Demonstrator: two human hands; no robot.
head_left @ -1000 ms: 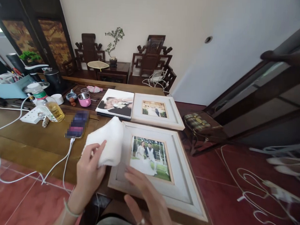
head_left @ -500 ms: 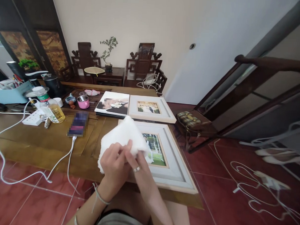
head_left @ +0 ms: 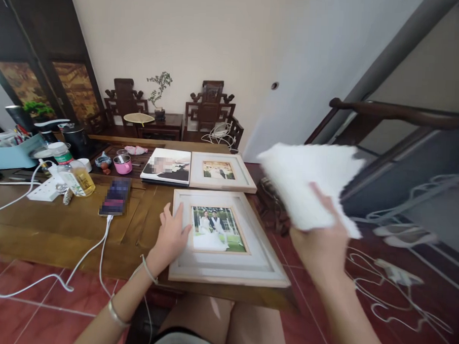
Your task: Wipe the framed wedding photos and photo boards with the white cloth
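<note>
A picture frame (head_left: 230, 273) with a pale mat and a wedding photo lies on the near part of the wooden table. My left hand (head_left: 171, 235) rests at its left border, fingers spread and touching the edge. Up in the air to the right of the frame, my right hand (head_left: 323, 247) grips a white fluffy cloth (head_left: 305, 180) between thumb and fingers. The cloth hangs spread out and is slightly blurred. Behind the near frame lie a second framed photo (head_left: 248, 179) and a photo album or panel (head_left: 176, 177).
On the table's left stand a phone (head_left: 115, 195) on a white cable, a bottle of yellow liquid (head_left: 79, 178), a pink cup (head_left: 122, 164), a white power strip (head_left: 46, 187) and a blue box (head_left: 13, 152). A wooden chair (head_left: 403, 113) stands at right; cables (head_left: 380, 285) lie on the floor.
My hands have parted. The right hand has carried the cloth up and right, off the frame, uncovering the photo. My left hand has let go of the cloth and moved to the frame's left edge.
</note>
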